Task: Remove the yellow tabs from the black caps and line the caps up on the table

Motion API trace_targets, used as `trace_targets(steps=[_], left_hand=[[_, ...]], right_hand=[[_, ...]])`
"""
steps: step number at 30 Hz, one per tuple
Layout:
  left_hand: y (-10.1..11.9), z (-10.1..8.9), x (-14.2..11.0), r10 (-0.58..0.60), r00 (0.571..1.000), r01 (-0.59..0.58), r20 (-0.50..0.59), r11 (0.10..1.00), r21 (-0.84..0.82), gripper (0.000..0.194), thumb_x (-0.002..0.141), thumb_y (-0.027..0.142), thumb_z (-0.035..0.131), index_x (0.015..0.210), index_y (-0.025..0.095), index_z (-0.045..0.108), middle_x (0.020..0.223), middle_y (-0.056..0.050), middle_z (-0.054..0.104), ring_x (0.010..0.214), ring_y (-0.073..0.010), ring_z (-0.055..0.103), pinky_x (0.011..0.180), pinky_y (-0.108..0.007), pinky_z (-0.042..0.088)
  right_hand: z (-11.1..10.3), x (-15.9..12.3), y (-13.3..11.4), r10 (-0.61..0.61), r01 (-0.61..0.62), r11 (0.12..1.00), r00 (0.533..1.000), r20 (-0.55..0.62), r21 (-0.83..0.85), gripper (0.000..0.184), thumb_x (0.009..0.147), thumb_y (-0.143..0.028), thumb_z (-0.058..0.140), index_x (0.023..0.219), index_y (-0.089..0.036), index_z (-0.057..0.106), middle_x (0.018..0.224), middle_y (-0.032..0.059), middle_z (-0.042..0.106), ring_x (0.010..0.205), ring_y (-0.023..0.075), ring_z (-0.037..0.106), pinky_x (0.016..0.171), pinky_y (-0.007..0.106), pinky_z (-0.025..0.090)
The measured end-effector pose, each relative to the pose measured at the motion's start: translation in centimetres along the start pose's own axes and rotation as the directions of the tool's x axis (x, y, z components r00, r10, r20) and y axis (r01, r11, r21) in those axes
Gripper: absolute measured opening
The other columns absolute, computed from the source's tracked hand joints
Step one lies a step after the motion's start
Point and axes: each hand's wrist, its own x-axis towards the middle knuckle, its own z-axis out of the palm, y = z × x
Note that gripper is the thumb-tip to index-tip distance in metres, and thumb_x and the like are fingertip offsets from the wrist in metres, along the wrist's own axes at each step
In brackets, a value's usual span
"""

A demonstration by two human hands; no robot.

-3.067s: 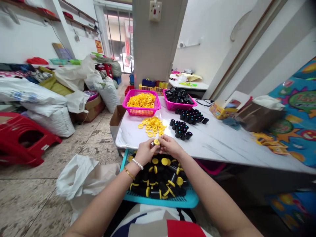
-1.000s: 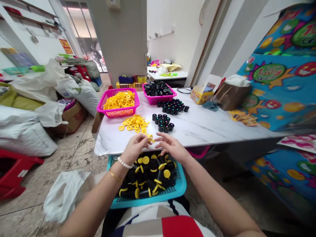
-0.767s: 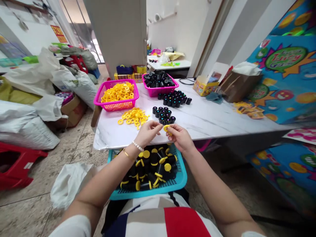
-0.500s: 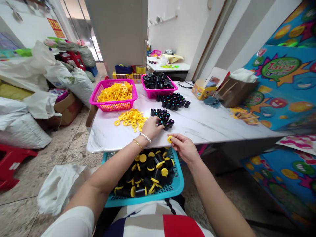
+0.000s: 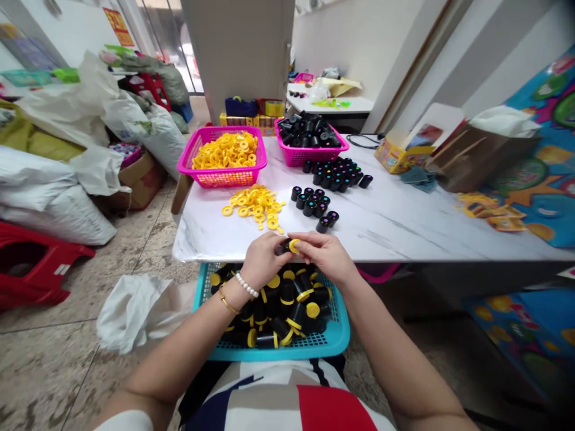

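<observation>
My left hand [image 5: 265, 258] grips a small black cylinder [image 5: 284, 245] just above the table's front edge. Pinched in my right hand [image 5: 326, 256] is a yellow ring-shaped cap [image 5: 294, 245], which meets the end of that cylinder. Fingers hide most of the black piece. Below both hands, a teal basket [image 5: 339, 335] holds many black cylinders fitted with yellow caps. Loose yellow caps [image 5: 258, 206] lie in a pile on the table, left of centre. Beyond my hands stands a group of black cylinders [image 5: 309, 206] with coloured dots on their tops.
Two pink baskets stand at the back: one of yellow caps [image 5: 186, 170], one of black cylinders [image 5: 291, 157]. More black cylinders [image 5: 336, 173] stand before the latter. A yellow box [image 5: 395, 157], paper bag [image 5: 476, 152] and yellow packets [image 5: 498, 216] are rightward on the white table [image 5: 404, 227].
My left hand has taken a black cylinder from the group and drawn it back toward me. My right hand has brought the yellow cap against it. The view has shifted slightly right.
</observation>
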Motion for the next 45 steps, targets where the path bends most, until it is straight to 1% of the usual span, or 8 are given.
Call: trace_targets(steps=[9, 15, 20, 25, 29, 32, 36, 45], left_hand=[[-0.2, 0.4, -0.3, 0.005, 1.000, -0.005, 0.002, 1.000, 0.019, 0.014, 0.079, 0.029, 0.065, 0.090, 0.021, 0.068, 0.076, 0.000, 0.054, 0.074, -0.0137, 0.054, 0.066, -0.023, 0.040], [0.1, 0.1, -0.3, -0.023, 1.000, 0.023, 0.006, 0.997, 0.073, 0.015, 0.078, 0.032, 0.064, 0.084, 0.018, 0.067, 0.076, -0.001, 0.057, 0.072, -0.0144, 0.055, 0.065, -0.023, 0.039], [0.5, -1.5, 0.6, -0.052, 0.974, 0.075, 0.221, 0.992, -0.100, 0.022, 0.083, 0.033, 0.054, 0.080, 0.017, 0.067, 0.064, 0.000, 0.062, 0.057, -0.0119, 0.055, 0.056, -0.022, 0.038], [0.1, -1.2, 1.8, -0.200, 0.887, 0.389, 0.416, 0.810, -0.439, 0.035, 0.090, 0.042, 0.041, 0.074, 0.015, 0.059, 0.056, 0.001, 0.061, 0.039, -0.0075, 0.051, 0.042, -0.017, 0.036], [0.3, -0.1, 1.5, -0.310, 0.875, 0.471, 0.371, 0.720, -0.509, 0.032, 0.089, 0.035, 0.042, 0.066, 0.016, 0.053, 0.047, 0.004, 0.054, 0.034, -0.0065, 0.046, 0.038, -0.016, 0.033], [0.9, 0.1, 0.3, -0.297, 0.927, 0.372, 0.228, 0.803, -0.466, 0.041, 0.092, 0.037, 0.036, 0.063, 0.016, 0.056, 0.047, 0.003, 0.054, 0.037, -0.0069, 0.048, 0.042, -0.017, 0.036], [1.3, 0.0, -1.2, -0.161, 0.983, 0.180, 0.084, 0.910, -0.373, 0.021, 0.086, 0.028, 0.049, 0.096, 0.019, 0.065, 0.062, 0.003, 0.063, 0.052, -0.0096, 0.056, 0.055, -0.019, 0.041], [0.8, 0.4, -0.8, -0.209, 0.968, 0.243, 0.138, 0.916, -0.319, 0.017, 0.080, 0.020, 0.052, 0.087, 0.018, 0.067, 0.064, 0.001, 0.067, 0.056, -0.0126, 0.061, 0.059, -0.021, 0.045]], right_hand=[[0.8, 2.2, -1.5, 0.241, -0.239, 0.966, 0.971, 0.005, -0.099, 0.027, 0.068, -0.033, 0.073, 0.083, -0.013, 0.062, 0.040, -0.0055, 0.053, 0.029, 0.0058, 0.042, 0.030, 0.015, 0.031], [1.0, 1.8, -0.8, 0.224, -0.224, 0.974, 0.974, 0.040, 0.012, 0.028, 0.068, -0.037, 0.074, 0.074, -0.017, 0.055, 0.038, -0.0065, 0.052, 0.028, 0.0056, 0.041, 0.029, 0.014, 0.030], [1.3, 1.5, 0.0, 0.204, -0.204, 0.975, 0.979, 0.009, 0.093, 0.029, 0.067, -0.036, 0.075, 0.078, -0.017, 0.056, 0.047, -0.0050, 0.059, 0.036, 0.0081, 0.051, 0.036, 0.018, 0.044], [1.4, 1.5, 0.9, 0.138, -0.137, 0.988, 0.990, -0.011, 0.065, 0.024, 0.074, -0.037, 0.070, 0.078, -0.019, 0.055, 0.048, -0.0066, 0.055, 0.037, 0.0072, 0.048, 0.034, 0.016, 0.039], [1.2, 1.8, 1.2, 0.139, -0.138, 0.987, 0.990, 0.000, 0.078, 0.025, 0.074, -0.038, 0.070, 0.076, -0.019, 0.053, 0.046, -0.0075, 0.053, 0.034, 0.0059, 0.043, 0.031, 0.015, 0.031], [1.2, 1.7, 1.1, 0.157, -0.157, 0.983, 0.988, 0.008, 0.097, 0.026, 0.072, -0.037, 0.071, 0.077, -0.019, 0.053, 0.041, -0.0086, 0.049, 0.031, 0.0055, 0.039, 0.030, 0.015, 0.027], [1.3, 1.4, 0.5, 0.163, -0.162, 0.983, 0.987, -0.003, 0.084, 0.026, 0.072, -0.038, 0.071, 0.078, -0.018, 0.053, 0.038, -0.0085, 0.049, 0.029, 0.0047, 0.035, 0.029, 0.014, 0.023], [1.6, 1.5, -0.5, 0.134, -0.136, 0.990, 0.989, -0.062, -0.030, 0.026, 0.069, -0.034, 0.074, 0.074, -0.018, 0.054, 0.039, -0.0086, 0.049, 0.031, 0.0047, 0.038, 0.030, 0.013, 0.027]])
